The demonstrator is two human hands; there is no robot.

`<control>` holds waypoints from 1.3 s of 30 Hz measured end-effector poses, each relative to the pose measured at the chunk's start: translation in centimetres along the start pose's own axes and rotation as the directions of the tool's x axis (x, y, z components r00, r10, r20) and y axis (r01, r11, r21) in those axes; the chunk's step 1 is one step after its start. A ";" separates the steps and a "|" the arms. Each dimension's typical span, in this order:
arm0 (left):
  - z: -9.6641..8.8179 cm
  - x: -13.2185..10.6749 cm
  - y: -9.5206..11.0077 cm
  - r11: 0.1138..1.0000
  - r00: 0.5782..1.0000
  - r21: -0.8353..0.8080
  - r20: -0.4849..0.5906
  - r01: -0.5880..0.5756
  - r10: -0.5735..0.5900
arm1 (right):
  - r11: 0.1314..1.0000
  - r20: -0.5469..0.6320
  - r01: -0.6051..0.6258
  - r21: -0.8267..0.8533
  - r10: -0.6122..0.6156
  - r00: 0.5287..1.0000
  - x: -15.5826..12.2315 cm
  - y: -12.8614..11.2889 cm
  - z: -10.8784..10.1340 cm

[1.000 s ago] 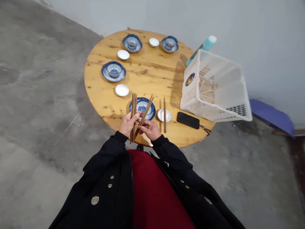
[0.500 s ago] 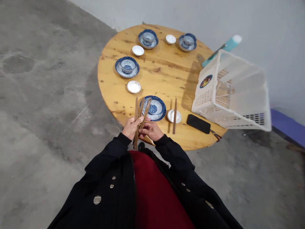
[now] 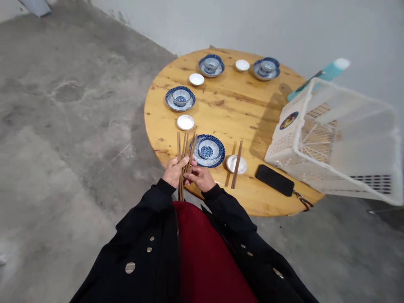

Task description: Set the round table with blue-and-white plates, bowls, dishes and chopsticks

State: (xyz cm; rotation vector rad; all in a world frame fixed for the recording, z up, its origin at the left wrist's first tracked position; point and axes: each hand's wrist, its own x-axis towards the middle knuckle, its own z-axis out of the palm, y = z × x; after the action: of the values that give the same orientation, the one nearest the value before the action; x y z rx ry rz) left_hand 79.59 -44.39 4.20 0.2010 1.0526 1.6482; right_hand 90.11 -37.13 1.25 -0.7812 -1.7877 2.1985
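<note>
My left hand is closed around a bundle of dark wooden chopsticks held upright at the near edge of a round wooden table. My right hand pinches some of the same chopsticks from the right side. Just beyond the hands sits a blue patterned bowl on a matching plate. To its right a pair of chopsticks lies across a small white dish.
A black phone lies near the table's front right edge. A white plastic basket stands at the right. Three more blue bowl-and-plate sets and white dishes ring the table. A teal bottle stands behind the basket. Concrete floor surrounds the table.
The chopsticks in my right hand have swung from a slant to nearly upright, closing against the left hand's bundle. The view has shifted, so the table sits further right.
</note>
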 end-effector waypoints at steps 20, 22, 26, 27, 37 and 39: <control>4.7 -1.5 -1.3 0.991 0.991 0.028 0.017 -0.130 0.129 | 0.989 -0.090 0.052 0.142 -0.040 0.995 -3.2 -0.3 -5.8; 5.1 -1.7 -1.3 0.987 0.988 0.049 0.042 -0.154 0.152 | 0.980 -0.126 0.108 0.167 -0.087 0.988 -2.6 -1.3 -6.8; 5.7 -2.1 -1.6 0.990 0.989 0.095 0.115 -0.102 0.091 | 0.949 -0.159 0.258 0.183 -0.230 0.960 -1.2 -4.6 -7.8; 5.8 -2.2 -1.7 0.992 0.989 0.095 0.135 -0.080 0.066 | 0.942 -0.161 0.282 0.181 -0.254 0.954 -0.9 -5.4 -7.9; 5.2 -2.8 -2.7 0.998 0.967 0.015 0.246 0.056 -0.058 | 0.933 -0.030 0.247 0.263 -0.248 0.968 -0.8 -6.6 -8.2; 4.9 -2.8 -2.8 0.996 0.953 0.034 0.290 0.082 -0.088 | 0.943 -0.016 0.255 0.214 -0.257 0.966 -0.6 -6.7 -7.6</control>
State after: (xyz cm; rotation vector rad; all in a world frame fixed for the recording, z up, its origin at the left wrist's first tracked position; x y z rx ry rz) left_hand 85.58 -44.26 6.17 0.3951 0.8429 1.4771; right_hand 93.37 -29.33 6.88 -0.4605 -1.5238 2.1761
